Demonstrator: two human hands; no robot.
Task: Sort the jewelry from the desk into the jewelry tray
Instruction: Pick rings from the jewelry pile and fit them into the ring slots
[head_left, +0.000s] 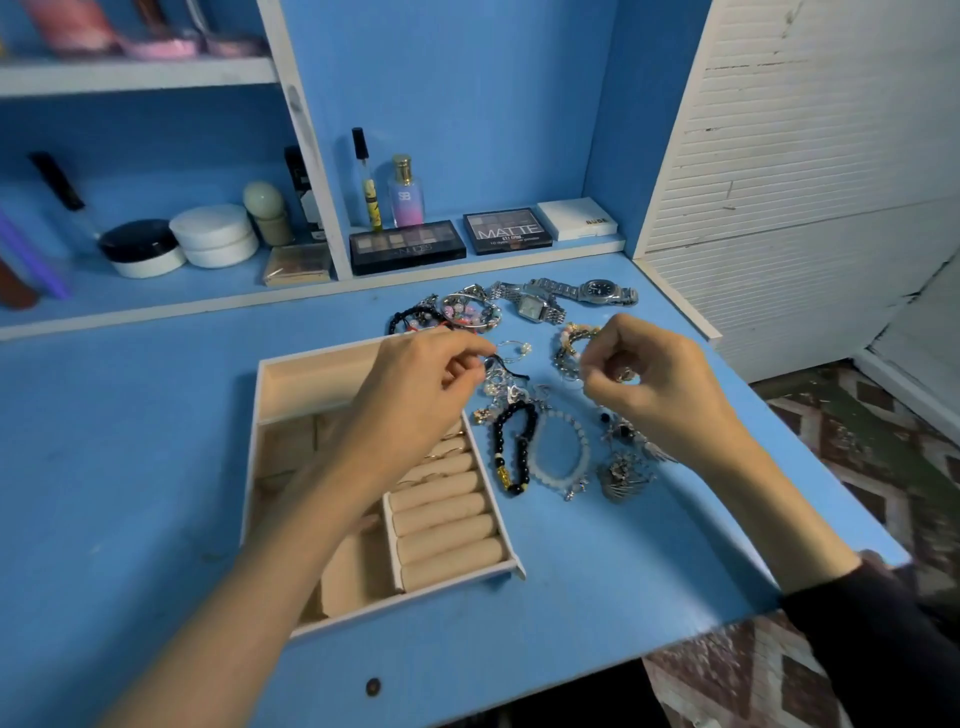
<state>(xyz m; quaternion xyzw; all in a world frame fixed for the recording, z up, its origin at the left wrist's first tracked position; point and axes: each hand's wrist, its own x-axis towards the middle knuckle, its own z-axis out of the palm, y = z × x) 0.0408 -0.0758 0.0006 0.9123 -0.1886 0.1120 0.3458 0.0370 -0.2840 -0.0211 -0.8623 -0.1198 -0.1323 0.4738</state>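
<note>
A beige jewelry tray (311, 376) with ring rolls and compartments lies on the blue desk. A few rings sit in its upper rolls. My left hand (415, 379) hovers over the tray's right edge, its fingertips pinched on a small piece with a black cord (506, 370). To the right, my right hand (644, 379) is curled shut around a small ring-like piece, above the loose jewelry. A black bead bracelet (511, 447) and a white bead bracelet (563, 452) lie below the hands. Two silver watches (571, 296) and beaded bangles (457, 312) lie further back.
Eyeshadow palettes (408, 247), perfume bottles (405, 192) and cream jars (213, 234) stand on the low shelf behind the desk. The desk's front right edge (779, 608) drops to a patterned floor. A white slatted panel rises at the right.
</note>
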